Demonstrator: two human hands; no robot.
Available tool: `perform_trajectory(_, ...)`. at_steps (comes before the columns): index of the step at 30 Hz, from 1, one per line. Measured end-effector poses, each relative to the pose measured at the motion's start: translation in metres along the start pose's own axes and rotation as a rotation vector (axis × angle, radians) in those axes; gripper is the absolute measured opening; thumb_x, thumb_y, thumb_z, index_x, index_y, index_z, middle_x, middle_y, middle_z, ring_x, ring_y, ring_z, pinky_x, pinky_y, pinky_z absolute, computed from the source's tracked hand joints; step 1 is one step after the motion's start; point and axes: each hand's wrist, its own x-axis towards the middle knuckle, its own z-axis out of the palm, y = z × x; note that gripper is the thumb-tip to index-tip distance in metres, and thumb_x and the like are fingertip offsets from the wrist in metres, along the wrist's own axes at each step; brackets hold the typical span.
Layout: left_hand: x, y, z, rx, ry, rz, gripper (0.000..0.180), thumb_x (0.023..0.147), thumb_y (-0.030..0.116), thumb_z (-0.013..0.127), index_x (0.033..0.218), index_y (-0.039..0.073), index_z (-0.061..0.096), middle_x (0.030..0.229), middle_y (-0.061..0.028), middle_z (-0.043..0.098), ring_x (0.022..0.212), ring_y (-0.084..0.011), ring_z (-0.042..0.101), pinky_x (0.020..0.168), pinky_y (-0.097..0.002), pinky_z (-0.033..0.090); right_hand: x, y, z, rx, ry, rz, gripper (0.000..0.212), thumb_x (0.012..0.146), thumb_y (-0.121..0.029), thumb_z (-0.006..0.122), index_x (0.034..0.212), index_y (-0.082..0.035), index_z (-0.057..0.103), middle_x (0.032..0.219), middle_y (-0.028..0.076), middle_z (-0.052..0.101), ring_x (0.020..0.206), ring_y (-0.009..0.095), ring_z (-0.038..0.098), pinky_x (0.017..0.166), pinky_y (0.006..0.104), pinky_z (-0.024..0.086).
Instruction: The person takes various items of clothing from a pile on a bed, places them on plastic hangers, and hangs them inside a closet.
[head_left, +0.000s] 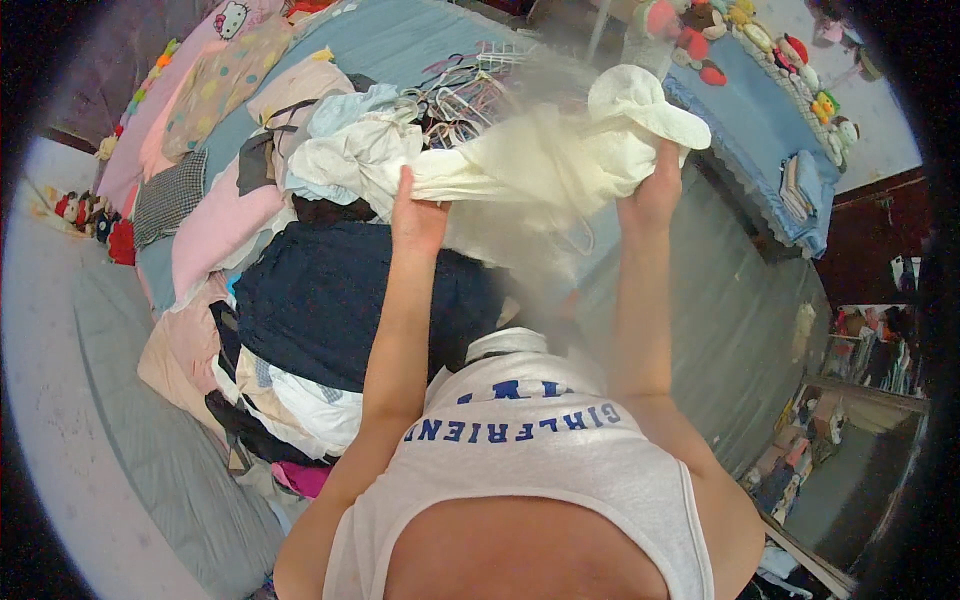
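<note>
cream garment (618, 160) mid blurred | L hand (418, 222), R hand (655, 190): fingers mostly hid. | hangers (455, 95) rt end seems smeared

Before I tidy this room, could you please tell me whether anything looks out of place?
The hangers lie in a jumbled heap on the bed beside the clothes, crossing one another, not lined up. The view is also hazy over the pale cloth between the left hand and right hand, blurring its details.

On the blue-sheeted bed (390, 45), a navy garment (310, 300) is spread out — pink cloth (225, 240) is laid to its left, and white garments (320, 410) are crumpled on its near side. Beyond it, hangers (465, 95) are heaped in a tangle.
</note>
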Motion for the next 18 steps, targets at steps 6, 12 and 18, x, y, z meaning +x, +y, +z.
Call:
perform_trajectory(6, -0.002, 0.032, 0.008, 0.010, -0.006, 0.196, 0.040, 0.087, 0.027, 0.051, 0.119, 0.003, 0.043, 0.116, -0.0103, 0.049, 0.107, -0.0223, 0.047, 0.092, -0.0386, 0.036, 0.004, -0.008, -0.003, 0.024, 0.022, -0.054, 0.035, 0.093, -0.025, 0.037, 0.120, -0.004, 0.042, 0.119, 0.010, 0.049, 0.108, 0.025, 0.049, 0.091, 0.0388, 0.040)
perform_trajectory(12, -0.006, 0.030, 0.025, 0.823, -0.044, 0.529, 0.049, 0.081, 0.013, 0.057, 0.124, 0.003, 0.038, 0.117, -0.0114, 0.048, 0.106, -0.0183, 0.046, 0.089, -0.0316, 0.037, -0.008, -0.008, 0.010, -0.029, -0.044, 0.116, 0.037, 0.092, -0.028, 0.038, 0.120, -0.004, 0.044, 0.118, 0.009, 0.051, 0.106, 0.023, 0.051, 0.091, 0.0375, 0.041)
perform_trajectory(18, -0.025, -0.016, 0.107, 0.981, -0.674, 0.382, 0.056, 0.075, 0.014, 0.068, 0.123, 0.004, 0.042, 0.108, -0.0060, 0.055, 0.099, -0.0150, 0.051, 0.086, -0.0283, 0.039, -0.033, -0.024, 0.041, -0.140, -0.121, 0.183, 0.035, 0.090, -0.026, 0.044, 0.115, -0.001, 0.048, 0.110, 0.008, 0.056, 0.098, 0.020, 0.056, 0.084, 0.0336, 0.045)
